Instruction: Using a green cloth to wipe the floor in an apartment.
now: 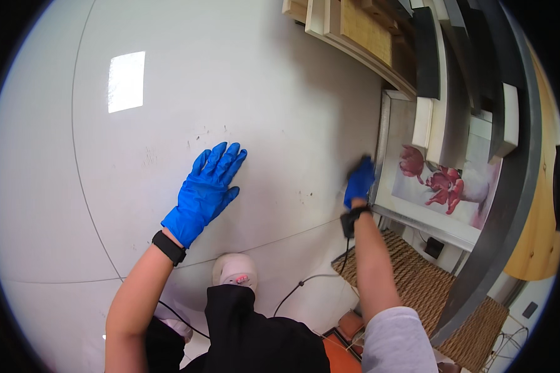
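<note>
My left hand point(208, 186), in a blue glove, is held over the pale glossy floor tile point(261, 105) with its fingers stretched out and nothing in them. Small dark specks lie on the tile just beyond its fingertips. Off to the right, my right hand point(359, 181), gloved in blue too, is close beside the left edge of a framed picture point(409, 186) of dark red flowers. Its fingers are blurred and partly dark, so I cannot tell whether they grip anything or touch the frame.
Wooden boards and frames point(367, 31) jut out at the upper right, with dark and white beams point(442, 118) over the picture. A woven brown mat point(410, 267) lies below it. My white shoe point(236, 270) stands on the floor, and a black cable point(302, 283) trails nearby.
</note>
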{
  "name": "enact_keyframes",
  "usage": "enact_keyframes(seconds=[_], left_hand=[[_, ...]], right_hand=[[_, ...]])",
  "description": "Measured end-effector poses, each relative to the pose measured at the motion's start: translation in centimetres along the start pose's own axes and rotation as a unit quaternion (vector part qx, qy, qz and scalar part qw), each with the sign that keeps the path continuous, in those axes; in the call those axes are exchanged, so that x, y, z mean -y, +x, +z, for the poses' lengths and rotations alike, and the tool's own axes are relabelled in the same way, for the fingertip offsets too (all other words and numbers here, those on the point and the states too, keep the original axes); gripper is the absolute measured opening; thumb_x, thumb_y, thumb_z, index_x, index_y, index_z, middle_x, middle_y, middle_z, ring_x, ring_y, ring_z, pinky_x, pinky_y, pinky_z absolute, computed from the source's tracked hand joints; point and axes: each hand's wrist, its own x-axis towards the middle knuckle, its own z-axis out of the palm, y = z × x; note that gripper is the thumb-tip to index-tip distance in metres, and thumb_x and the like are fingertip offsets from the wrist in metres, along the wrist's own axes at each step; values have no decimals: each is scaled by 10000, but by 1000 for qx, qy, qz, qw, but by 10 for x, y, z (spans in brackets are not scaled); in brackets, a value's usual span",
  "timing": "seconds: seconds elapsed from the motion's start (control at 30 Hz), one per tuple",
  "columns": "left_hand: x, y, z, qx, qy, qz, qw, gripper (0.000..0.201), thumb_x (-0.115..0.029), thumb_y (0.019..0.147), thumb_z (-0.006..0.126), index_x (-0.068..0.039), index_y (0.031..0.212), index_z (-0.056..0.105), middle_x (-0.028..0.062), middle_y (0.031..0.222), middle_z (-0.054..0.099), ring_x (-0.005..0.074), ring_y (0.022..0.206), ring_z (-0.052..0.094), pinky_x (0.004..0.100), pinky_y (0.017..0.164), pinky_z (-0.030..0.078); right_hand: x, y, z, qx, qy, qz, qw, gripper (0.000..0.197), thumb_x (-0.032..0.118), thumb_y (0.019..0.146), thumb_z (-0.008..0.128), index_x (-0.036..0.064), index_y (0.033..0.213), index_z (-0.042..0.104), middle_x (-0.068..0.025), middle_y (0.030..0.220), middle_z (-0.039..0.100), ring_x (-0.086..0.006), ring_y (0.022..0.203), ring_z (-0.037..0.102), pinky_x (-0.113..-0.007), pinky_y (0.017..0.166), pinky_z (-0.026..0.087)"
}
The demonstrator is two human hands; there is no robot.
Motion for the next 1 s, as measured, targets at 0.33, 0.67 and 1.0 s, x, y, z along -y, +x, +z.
enact_keyframes(seconds=[0.33,0.67,1.0], left_hand=[[2,0,7,-8,2,12,1000,673,-316,806,558,-138,1394,280,68,1438,263,245,1313,253,375,1080,182],[-2,4,-1,9,-21,-4,1000,675,-288,797,575,-136,1389,289,74,1432,269,253,1310,257,388,1074,206],[-5,4,-6,32,-10,-14,999,668,-290,803,570,-140,1390,290,69,1431,272,248,1315,251,381,1075,196]], right_hand=[[-1,-135,-52,74,540,247,802,456,291,958,348,26,1329,362,-155,1306,450,-286,1192,425,-359,990,322],[20,148,-31,-161,281,-141,936,472,24,904,309,48,1375,288,-141,1401,320,-299,1275,322,-395,1056,254],[-38,158,60,73,426,2,902,421,88,912,325,46,1328,376,-135,1319,448,-259,1164,474,-323,927,386]])
